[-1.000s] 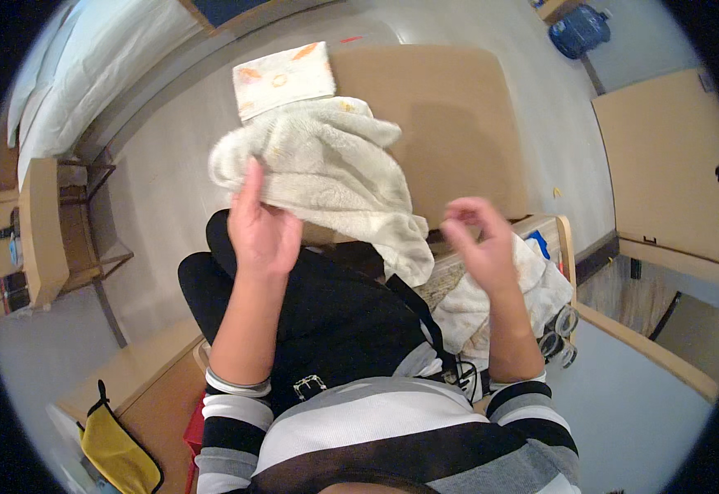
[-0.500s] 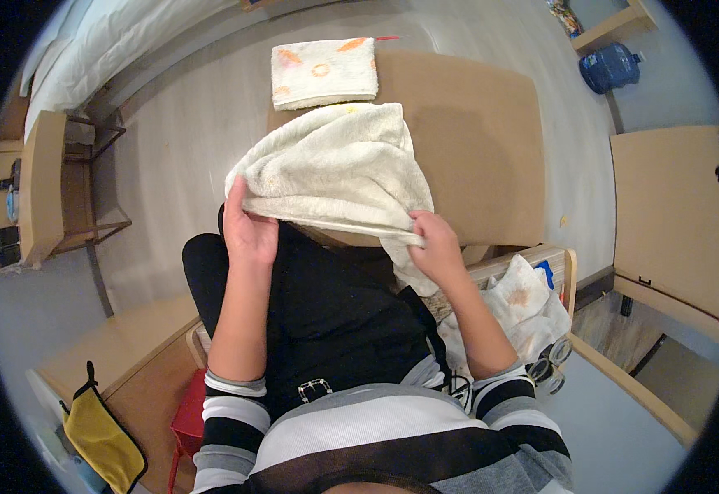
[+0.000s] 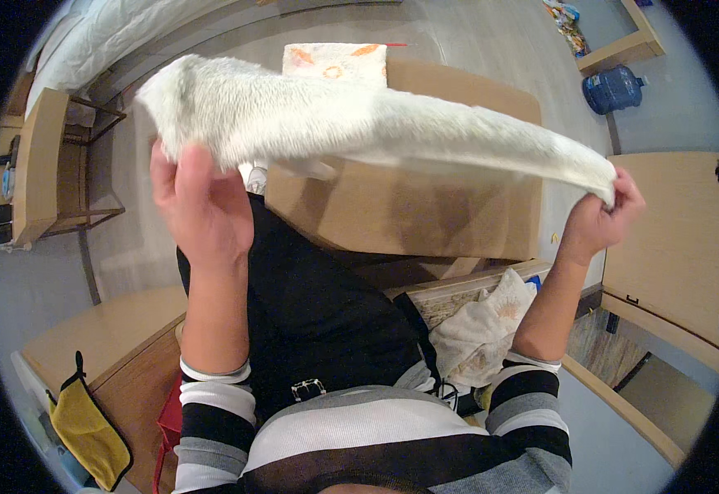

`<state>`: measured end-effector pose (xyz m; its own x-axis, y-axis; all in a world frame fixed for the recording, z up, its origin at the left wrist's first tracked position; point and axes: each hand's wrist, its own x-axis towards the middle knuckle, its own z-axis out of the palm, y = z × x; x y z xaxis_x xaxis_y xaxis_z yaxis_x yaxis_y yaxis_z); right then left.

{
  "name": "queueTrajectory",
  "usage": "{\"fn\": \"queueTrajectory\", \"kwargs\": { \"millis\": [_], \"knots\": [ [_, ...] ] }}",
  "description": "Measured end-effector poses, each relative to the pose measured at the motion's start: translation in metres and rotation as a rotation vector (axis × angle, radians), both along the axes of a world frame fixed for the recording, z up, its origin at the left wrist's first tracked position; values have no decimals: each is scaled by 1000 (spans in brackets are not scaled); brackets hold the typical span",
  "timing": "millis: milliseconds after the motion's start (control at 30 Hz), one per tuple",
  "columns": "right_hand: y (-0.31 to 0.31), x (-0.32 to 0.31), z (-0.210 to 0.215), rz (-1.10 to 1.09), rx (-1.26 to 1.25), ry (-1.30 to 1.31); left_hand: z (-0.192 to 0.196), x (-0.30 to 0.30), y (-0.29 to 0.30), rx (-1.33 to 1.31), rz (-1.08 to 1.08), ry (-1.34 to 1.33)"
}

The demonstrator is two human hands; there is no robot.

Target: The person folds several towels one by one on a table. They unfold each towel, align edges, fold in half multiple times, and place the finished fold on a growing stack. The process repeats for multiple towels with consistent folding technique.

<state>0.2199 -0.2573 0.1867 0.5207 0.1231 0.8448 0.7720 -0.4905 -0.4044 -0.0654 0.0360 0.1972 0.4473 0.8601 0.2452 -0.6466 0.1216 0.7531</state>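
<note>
A white terry towel (image 3: pixel 318 119) is stretched in the air between my two hands, above a brown table (image 3: pixel 425 206). My left hand (image 3: pixel 207 202) grips its left end, thumb and fingers closed on the cloth. At the far right, the other end, bunched narrow, is pinched in my right hand (image 3: pixel 606 216). Behind the raised towel, a folded white towel with orange marks (image 3: pixel 339 62) lies on the far left part of the table, partly covered from view.
A crumpled, stained white cloth (image 3: pixel 479 329) lies on a wooden ledge at my right. A blue water jug (image 3: pixel 613 89) rests on the floor at the far right. At lower left hangs a yellow cloth (image 3: pixel 88 432) with dark edging. A wooden stool (image 3: pixel 46 165) stands at left.
The towel has been lifted off the table and pulled out wide. My right hand moved far right and slightly up; my left hand moved left and up. The folded towel stays put.
</note>
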Motion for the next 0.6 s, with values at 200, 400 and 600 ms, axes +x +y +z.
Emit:
{"fn": "queueTrajectory", "kwargs": {
  "millis": [200,400,600],
  "knots": [
    [-54,6,-58,-132,-489,-160,-56,-3,-50,-298,-166,594],
    [-124,-11,-158,-417,-999,530,-114,-18,-79,-401,-785,1096],
    [-127,-24,-183,-298,-787,488,-112,-18,-39,458,-468,1279]
  ]
}}
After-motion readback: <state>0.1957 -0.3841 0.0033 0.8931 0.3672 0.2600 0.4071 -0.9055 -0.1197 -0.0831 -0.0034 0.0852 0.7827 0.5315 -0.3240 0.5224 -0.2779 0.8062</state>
